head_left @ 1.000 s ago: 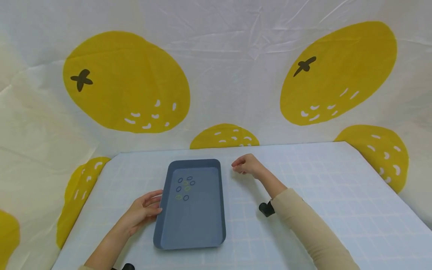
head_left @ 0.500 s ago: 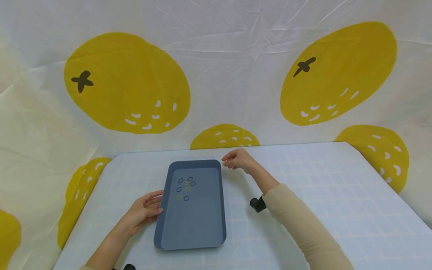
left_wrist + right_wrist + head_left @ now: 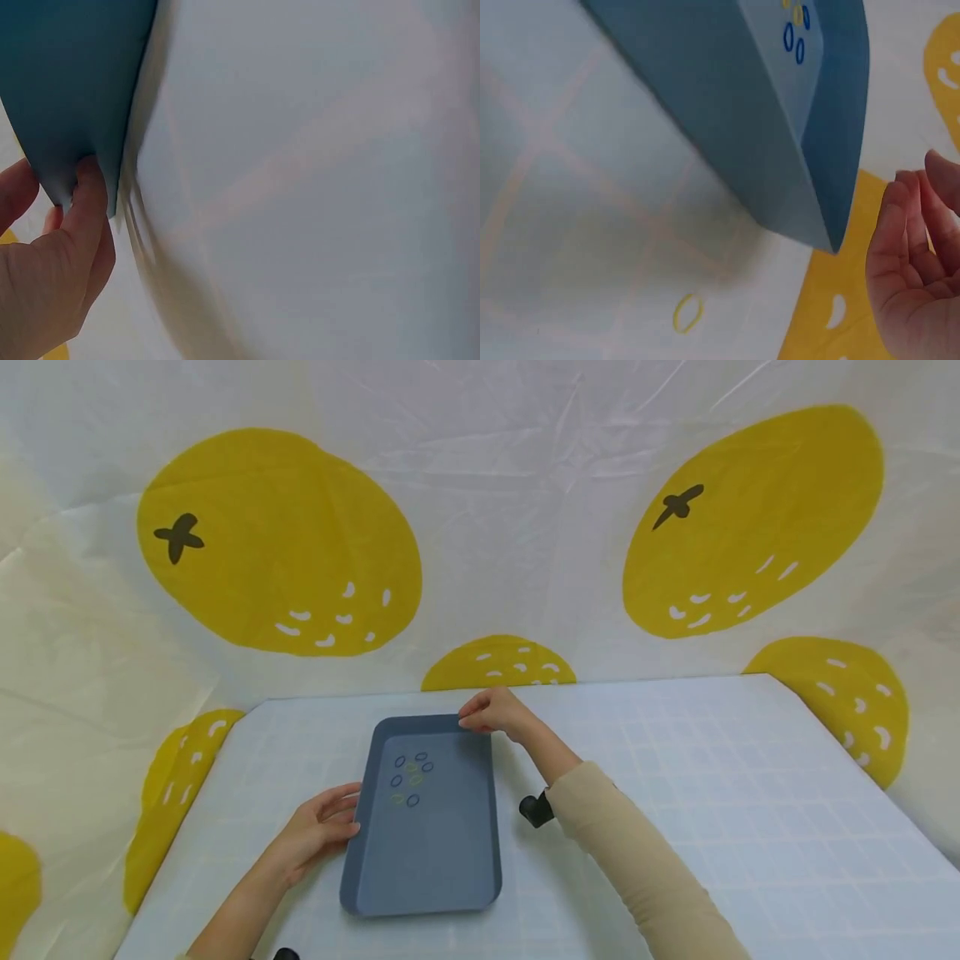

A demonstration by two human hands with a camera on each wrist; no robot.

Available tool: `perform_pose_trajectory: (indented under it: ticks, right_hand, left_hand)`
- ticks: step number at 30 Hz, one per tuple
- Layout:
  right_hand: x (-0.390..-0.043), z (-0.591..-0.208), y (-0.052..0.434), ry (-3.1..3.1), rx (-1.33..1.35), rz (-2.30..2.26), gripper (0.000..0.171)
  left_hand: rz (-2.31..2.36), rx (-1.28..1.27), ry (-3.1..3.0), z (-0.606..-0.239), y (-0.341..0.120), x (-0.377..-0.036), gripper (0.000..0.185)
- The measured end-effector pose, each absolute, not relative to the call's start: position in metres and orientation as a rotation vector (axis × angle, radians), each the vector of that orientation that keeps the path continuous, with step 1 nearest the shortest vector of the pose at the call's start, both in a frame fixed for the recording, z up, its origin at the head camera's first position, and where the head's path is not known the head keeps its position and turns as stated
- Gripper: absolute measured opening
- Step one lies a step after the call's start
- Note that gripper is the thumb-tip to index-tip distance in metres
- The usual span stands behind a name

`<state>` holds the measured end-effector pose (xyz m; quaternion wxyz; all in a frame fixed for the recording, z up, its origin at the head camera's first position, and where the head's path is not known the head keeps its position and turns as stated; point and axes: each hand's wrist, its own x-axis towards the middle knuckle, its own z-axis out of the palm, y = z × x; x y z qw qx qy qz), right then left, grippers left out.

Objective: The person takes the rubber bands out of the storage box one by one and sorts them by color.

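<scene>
In the head view, my left hand [image 3: 311,833] touches the left outer wall of a shallow blue-grey tray [image 3: 427,860]. One fingertip [image 3: 90,169] meets the tray's outer wall [image 3: 71,82] in the left wrist view. Above the far right corner, my right hand [image 3: 501,714] hovers with bent fingers. A gap shows between its thumb [image 3: 943,176] and its fingers in the right wrist view, and nothing is visible there. Several thin rings lie in the tray's far left part, among them a dark blue ring [image 3: 413,794] and a yellow ring [image 3: 397,805].
Pale blue checked cloth [image 3: 660,752] covers the table. In the right wrist view, another thin yellow ring [image 3: 676,315] appears on the cloth beside the tray. A white curtain [image 3: 517,527] with yellow fruit prints stands behind.
My right hand has moved left, from beside the tray to above its far right corner. The left hand, tray and rings look unmoved.
</scene>
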<state>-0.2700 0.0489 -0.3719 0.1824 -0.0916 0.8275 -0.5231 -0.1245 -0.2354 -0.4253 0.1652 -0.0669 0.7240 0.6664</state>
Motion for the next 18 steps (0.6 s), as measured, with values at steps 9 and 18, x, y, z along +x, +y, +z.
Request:
perform_pose_trajectory:
  ticks: [9, 18]
  right_hand:
    - [-0.264, -0.371, 0.024, 2.323, -0.328, -1.485, 0.021]
    - [-0.266, -0.381, 0.004, 2.333, -0.387, -1.456, 0.018]
  left_hand:
    - [1.877, -0.235, 2.057, -0.424, -0.235, -0.124, 0.070]
    - [1.895, -0.221, 2.045, -0.423, -0.236, -0.125, 0.070]
